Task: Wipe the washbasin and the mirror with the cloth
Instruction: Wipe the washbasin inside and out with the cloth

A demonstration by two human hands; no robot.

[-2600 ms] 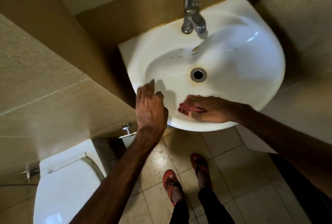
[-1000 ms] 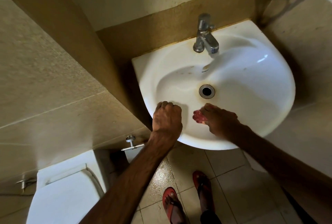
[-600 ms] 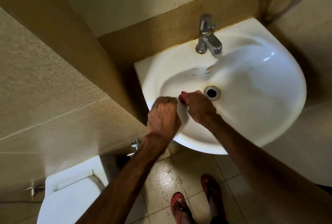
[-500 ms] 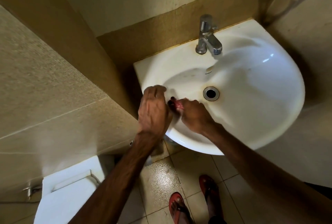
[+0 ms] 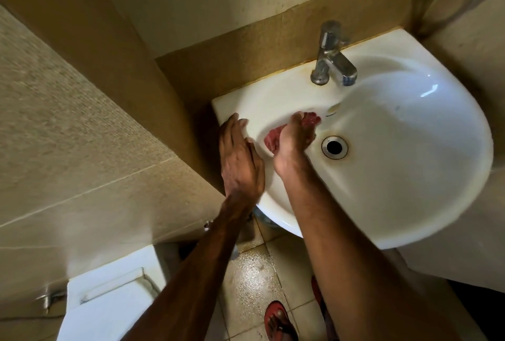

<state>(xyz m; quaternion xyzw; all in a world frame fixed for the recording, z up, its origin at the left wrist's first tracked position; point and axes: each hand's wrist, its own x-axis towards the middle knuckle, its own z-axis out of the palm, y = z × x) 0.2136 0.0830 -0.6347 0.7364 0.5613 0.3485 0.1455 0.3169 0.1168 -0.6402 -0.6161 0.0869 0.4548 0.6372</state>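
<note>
While under the right hand's [image 5: 293, 145] flat, close-fingered grip, cloth [image 5: 273, 140] against washbasin [image 5: 410, 155] wall.

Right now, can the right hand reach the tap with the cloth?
Probably yes: the right hand presses the cloth in the basin; only bare porcelain lies between it and the tap. The left hand rests aside.
</note>
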